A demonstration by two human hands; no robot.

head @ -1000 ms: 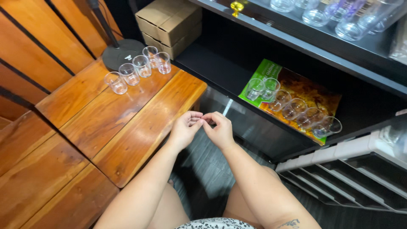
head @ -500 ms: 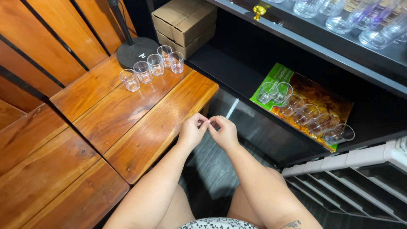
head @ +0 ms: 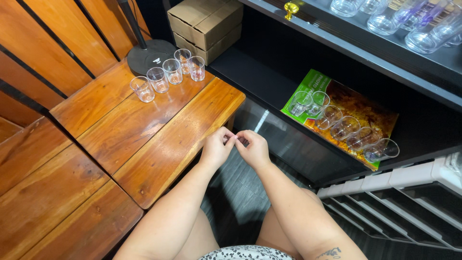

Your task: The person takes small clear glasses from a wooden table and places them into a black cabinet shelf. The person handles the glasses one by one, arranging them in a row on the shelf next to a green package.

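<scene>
Head view shows both hands, left (head: 216, 148) and right (head: 252, 148), fingertips pinched together just off the wooden counter's (head: 159, 144) edge; whether they grip anything, I cannot tell. Five small glasses (head: 168, 72) line the counter's far side, well apart.

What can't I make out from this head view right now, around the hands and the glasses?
- Between the left hand and right hand: fingertips meet, but whatever they pinch is too small and covered by the fingers.
- Glasses on the top shelf: cut off by the upper frame edge.
- Lamp pole above the round black base: cut off at the top edge.
- Row of glasses on the green sheet: whether they hold anything, unclear through glare.
</scene>
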